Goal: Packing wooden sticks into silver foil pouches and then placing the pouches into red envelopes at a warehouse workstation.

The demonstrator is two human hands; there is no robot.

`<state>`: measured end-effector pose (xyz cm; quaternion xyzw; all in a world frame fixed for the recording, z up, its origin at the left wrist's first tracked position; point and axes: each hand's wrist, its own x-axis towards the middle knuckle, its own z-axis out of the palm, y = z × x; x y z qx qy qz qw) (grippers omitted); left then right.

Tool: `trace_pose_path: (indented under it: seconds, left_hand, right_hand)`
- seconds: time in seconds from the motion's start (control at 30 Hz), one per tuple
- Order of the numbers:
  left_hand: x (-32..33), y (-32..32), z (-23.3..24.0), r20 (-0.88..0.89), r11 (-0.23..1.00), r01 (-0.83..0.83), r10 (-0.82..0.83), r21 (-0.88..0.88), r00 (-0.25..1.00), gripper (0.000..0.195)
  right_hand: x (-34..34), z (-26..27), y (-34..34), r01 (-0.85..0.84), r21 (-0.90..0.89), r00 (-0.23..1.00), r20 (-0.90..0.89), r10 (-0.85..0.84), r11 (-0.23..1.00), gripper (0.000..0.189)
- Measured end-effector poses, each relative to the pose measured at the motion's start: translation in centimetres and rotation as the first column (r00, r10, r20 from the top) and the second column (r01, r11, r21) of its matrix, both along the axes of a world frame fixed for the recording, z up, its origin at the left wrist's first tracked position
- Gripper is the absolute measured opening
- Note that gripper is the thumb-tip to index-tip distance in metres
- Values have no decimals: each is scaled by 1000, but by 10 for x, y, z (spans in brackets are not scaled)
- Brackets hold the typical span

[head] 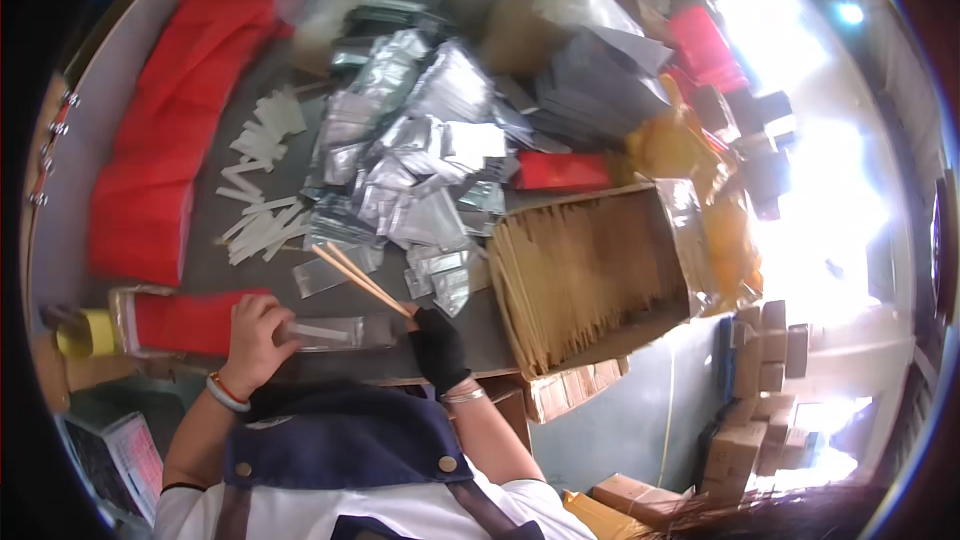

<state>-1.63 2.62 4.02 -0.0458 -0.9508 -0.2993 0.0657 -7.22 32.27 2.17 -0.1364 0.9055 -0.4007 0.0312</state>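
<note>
My right hand, in a black fingerless glove, grips a pair of thin wooden sticks like chopsticks, which point up and to the left. My left hand is bare, its fingers curled over the near end of a red sheet. Right beside its fingertips lies a clear plastic bag with a white strip inside. Whether the fingers pinch the bag is hidden. Beyond my hands, loose white strips are scattered on the dark tabletop, next to a heap of small clear plastic bags.
An open cardboard box stands at the table's right edge. Long red material lies on the left, near a yellow roll. Grey sheets are stacked at the back. Cardboard cartons stand on the floor at right.
</note>
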Motion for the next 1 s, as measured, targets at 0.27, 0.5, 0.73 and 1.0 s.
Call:
trace_pose_path:
  seconds: [0.27,0.5,0.73,1.0]
  left_hand:
    - [16,-40,-6,121,990,131,-123,-60,985,77]
    - [19,-46,-9,67,985,164,-160,-55,985,76]
    - [7,-18,-14,54,984,174,-171,-39,984,74]
    - [-7,-1,-7,66,977,208,-205,-47,977,75]
  right_hand:
    - [-2,2,15,-318,483,943,72,325,816,34]
    - [-9,5,4,-361,480,890,-79,449,800,41]
    - [-6,-22,-47,-387,236,922,84,378,891,25]
    - [-7,-31,-61,-192,87,981,46,188,978,18]
